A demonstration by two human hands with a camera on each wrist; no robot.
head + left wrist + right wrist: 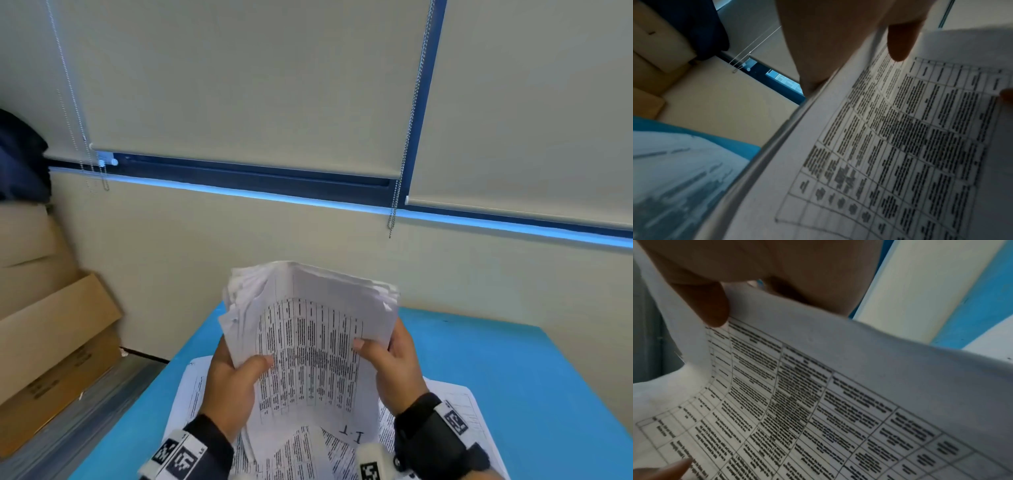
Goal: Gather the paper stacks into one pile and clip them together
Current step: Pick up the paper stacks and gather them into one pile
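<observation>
A thick stack of printed sheets (310, 339) with dense tables stands upright above the blue table (513, 370). My left hand (233, 383) grips its left edge, thumb on the front page. My right hand (390, 363) grips the right edge, thumb on the front too. The top edges of the sheets are fanned and uneven. More printed sheets (459, 407) lie flat on the table beneath my hands. Close up, the left wrist view shows the held stack (890, 146) under my left thumb (900, 42), and the right wrist view shows the same stack (818, 402) under my right thumb (713, 305). No clip is visible.
Cardboard boxes (51, 342) are piled on the floor to the left of the table, with dark fabric (20, 157) on top. A wall with a window frame and roller blinds (239, 85) stands just behind the table.
</observation>
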